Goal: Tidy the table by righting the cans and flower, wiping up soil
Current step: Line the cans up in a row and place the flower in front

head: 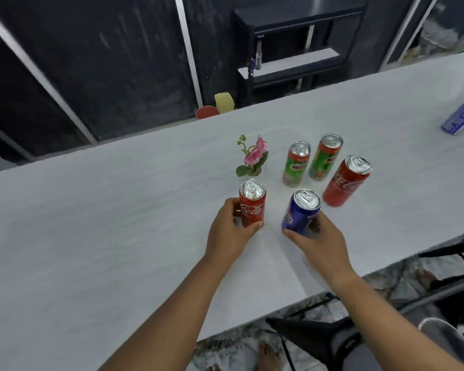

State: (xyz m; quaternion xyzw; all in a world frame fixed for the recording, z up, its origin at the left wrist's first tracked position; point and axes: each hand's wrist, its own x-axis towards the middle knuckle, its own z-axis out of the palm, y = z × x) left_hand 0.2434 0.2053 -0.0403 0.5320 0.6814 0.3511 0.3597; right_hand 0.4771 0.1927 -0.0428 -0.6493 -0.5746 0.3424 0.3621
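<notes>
Here, five cans stand upright on a white table (118, 223), with a small pink flower (253, 158) upright just beyond them. The left hand (229, 232) wraps the lower part of a red can (252, 206), thumb on the near side and fingers curled around the far left side. The right hand (320, 242) grips a blue can (302, 211) low on its body, thumb reaching toward its left base and fingers behind on the right. The two held cans stand near each other but apart (a strip of bare table shows between them). Behind the blue can, two green cans stand just beside each other: a left green can (296, 164) and a right green can (324, 158). To their right stands a second red can (346, 182), near but not touching the rest. The flower sits directly behind the held red can, to the left of the green pair. No soil can be made out on the table surface. At the far right edge of the table lies a blue-and-white pack (462, 113), well apart from the group.
</notes>
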